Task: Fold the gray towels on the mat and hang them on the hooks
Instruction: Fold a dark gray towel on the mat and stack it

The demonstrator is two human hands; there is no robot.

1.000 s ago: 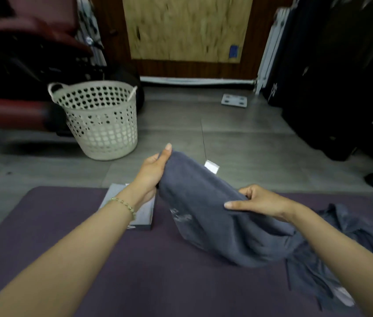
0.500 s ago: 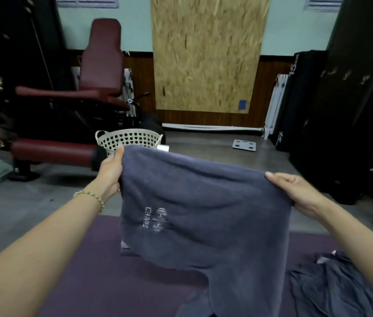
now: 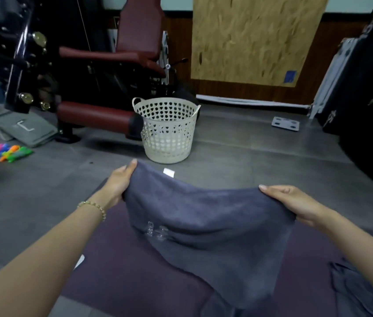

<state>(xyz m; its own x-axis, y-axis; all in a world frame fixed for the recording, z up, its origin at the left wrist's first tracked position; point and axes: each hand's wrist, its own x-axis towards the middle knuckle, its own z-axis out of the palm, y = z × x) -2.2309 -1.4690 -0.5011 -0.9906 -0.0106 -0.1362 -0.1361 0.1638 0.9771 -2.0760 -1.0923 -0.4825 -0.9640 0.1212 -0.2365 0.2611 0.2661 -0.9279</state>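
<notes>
A crumpled second towel [image 3: 354,294] lies at the mat's [image 3: 123,282] near right corner. Above the mat, the left hand [image 3: 119,184] and right hand [image 3: 295,204] each grip a top corner of the towel [image 3: 203,225], which hangs spread between them. Beyond the mat stands a basket [image 3: 169,133].

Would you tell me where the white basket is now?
The basket stands on the floor, mid head view, beyond the held towel and just right of the red bench.

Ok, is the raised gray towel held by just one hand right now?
No, the left hand and the right hand each grip an upper corner of the gray towel, spreading it above the purple mat.
</notes>
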